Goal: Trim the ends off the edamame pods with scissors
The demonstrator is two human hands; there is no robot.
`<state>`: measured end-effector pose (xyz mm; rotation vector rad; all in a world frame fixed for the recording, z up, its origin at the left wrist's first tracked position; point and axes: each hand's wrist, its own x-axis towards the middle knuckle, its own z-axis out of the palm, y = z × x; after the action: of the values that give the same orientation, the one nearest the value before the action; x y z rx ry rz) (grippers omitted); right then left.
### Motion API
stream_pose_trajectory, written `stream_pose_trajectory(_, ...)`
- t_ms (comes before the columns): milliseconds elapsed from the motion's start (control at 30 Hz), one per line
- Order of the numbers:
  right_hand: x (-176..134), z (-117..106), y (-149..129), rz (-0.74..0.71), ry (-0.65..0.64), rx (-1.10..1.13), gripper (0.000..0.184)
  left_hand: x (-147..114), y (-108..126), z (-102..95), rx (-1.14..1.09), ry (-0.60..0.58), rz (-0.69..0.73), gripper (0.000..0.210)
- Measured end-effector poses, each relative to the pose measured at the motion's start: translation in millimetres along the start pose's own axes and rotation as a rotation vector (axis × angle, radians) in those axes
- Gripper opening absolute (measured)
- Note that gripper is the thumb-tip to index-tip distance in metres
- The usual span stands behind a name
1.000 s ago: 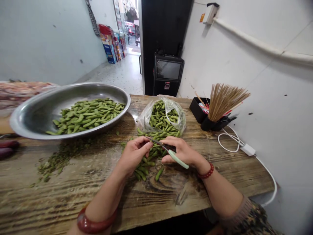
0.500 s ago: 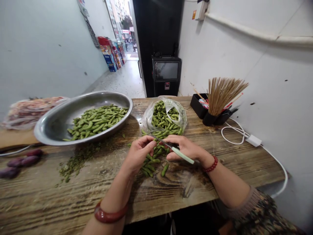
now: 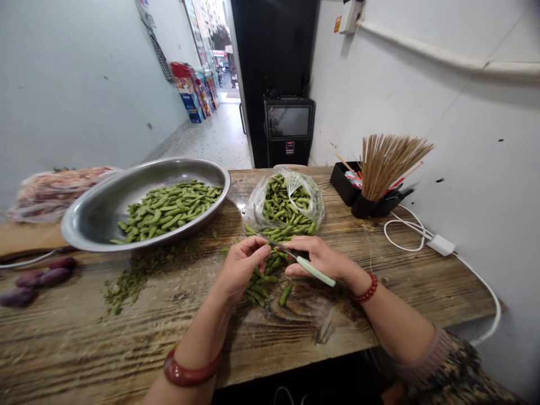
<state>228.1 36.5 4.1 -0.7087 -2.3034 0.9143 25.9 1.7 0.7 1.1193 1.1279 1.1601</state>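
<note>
Your right hand (image 3: 318, 256) grips one pair of scissors (image 3: 315, 271) | left hand (image 3: 241, 265): cannot tell grip | one pod bag (image 3: 255, 207) far | hands barely moved

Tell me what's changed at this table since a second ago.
Mostly the view: it turned slightly left, bringing more purple vegetables into the picture. Nothing was visibly taken up or let go. The right hand still holds the scissors, pointed toward the left hand; the metal bowl, plastic bag and green pods stayed put.
</note>
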Motion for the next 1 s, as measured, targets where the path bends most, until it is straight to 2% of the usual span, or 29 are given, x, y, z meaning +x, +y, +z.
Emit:
stream_pose_trajectory(167,-1,-2,1,-0.015,-0.030,-0.021,0.031,0,4,-1.6,0.031,-0.017,-0.014,0.019)
stream_pose_trajectory(267,0,-5,0,-0.021,-0.028,0.007,0.028,1,5,-4.5,0.044,0.046,-0.009,0.020)
stream_pose_trajectory(333,0,-7,0,-0.006,0.015,0.010,0.026,1,5,-6.3,-0.033,0.096,-0.013,0.023)
stream_pose_trajectory(400,1,-7,2,0.011,0.067,-0.007,0.025,1,6,-7.3,-0.152,0.098,-0.026,0.025)
stream_pose_trajectory(567,0,0,5,-0.013,0.129,-0.089,0.041,1,8,-6.6,-0.328,0.044,-0.052,0.026)
stream_pose_trajectory(767,-4,5,-2,-0.038,0.095,-0.223,0.054,2,5,-4.5,-0.415,0.036,-0.058,0.029)
stream_pose_trajectory(1000,-4,5,-6,-0.053,0.105,-0.353,0.055,2,-1,-0.8,-0.323,0.009,-0.075,0.026)
